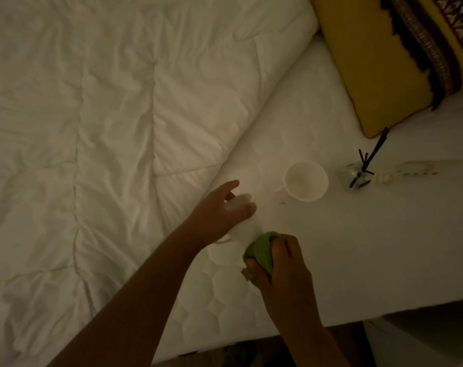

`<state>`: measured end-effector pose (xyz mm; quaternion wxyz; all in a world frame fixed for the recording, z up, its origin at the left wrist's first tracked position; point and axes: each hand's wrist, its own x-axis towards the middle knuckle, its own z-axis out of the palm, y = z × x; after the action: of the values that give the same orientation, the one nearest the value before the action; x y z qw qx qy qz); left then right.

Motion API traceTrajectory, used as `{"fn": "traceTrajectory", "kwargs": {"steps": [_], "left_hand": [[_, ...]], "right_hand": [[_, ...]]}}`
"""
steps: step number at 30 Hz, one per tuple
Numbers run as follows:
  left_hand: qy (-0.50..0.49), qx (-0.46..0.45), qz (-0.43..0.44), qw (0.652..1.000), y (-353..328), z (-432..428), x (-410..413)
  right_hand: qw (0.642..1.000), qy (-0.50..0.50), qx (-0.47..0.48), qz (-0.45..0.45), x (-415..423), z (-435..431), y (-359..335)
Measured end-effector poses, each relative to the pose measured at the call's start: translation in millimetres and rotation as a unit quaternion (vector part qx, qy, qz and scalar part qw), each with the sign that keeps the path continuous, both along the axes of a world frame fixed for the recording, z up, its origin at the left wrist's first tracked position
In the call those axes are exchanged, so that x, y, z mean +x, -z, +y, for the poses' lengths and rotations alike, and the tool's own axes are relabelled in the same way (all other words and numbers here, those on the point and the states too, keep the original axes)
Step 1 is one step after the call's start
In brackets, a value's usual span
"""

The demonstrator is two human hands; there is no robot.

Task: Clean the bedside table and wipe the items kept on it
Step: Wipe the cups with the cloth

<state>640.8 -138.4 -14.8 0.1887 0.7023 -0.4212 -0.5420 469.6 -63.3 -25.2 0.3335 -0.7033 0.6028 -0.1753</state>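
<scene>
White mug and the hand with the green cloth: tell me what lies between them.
Only bare white mattress. In the head view, nothing sits between the white mug and the right hand gripping the green cloth, except a faint small mark near the mug.

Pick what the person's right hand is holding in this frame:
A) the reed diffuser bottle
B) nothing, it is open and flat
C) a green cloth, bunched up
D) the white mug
C: the right hand is closed around a bunched green cloth, pressed against the white item that the left hand grips; the white mug and the reed diffuser stand untouched on the bed.
</scene>
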Motion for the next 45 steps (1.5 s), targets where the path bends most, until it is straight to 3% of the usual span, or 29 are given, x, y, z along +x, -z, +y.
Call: {"fn": "traceTrajectory", "kwargs": {"steps": [6,12,19,22,25,29,32,38,41,43,45], "left_hand": [[0.025,-0.111,-0.136,0.984,15.1,-8.9,15.9],[0.179,-0.185,-0.312,0.914,44.2,0.0,9.4],[0.175,-0.156,-0.315,0.919,39.7,-1.9,6.6],[0.156,-0.257,-0.337,0.892,21.8,-8.5,-8.8],[0.128,-0.346,-0.285,0.884,12.7,-23.9,-39.4],[0.169,-0.260,-0.181,0.933,26.5,-42.6,-83.4],[0.201,-0.215,-0.186,0.937,45.0,-50.5,-105.8],[0.182,-0.260,-0.214,0.924,63.4,-59.4,-115.3],[0.129,-0.220,-0.203,0.945,60.0,-61.3,-108.9],[0.047,-0.153,-0.132,0.978,52.4,-58.9,-101.1],[-0.036,-0.057,0.004,0.998,41.7,-50.1,-92.5]], "right_hand": [[0.998,0.008,0.065,0.020,-20.9,7.1,20.8],[0.995,0.000,0.100,-0.001,-27.5,10.4,27.4],[0.994,0.020,0.102,-0.031,-34.2,7.7,22.4],[0.993,0.039,0.105,-0.044,-41.5,4.8,18.5],[0.992,0.058,0.100,-0.055,-52.3,2.8,14.8],[0.990,0.078,0.103,-0.059,-72.3,1.0,14.8],[0.989,0.089,0.102,-0.058,-87.0,1.8,16.9],[0.985,0.103,0.123,-0.066,-106.0,5.5,20.3],[0.985,0.108,0.109,-0.077,-108.5,5.7,16.9],[0.984,0.126,0.088,-0.094,-107.3,3.8,10.1],[0.986,0.133,0.046,-0.087,-104.1,0.0,2.6]]}}
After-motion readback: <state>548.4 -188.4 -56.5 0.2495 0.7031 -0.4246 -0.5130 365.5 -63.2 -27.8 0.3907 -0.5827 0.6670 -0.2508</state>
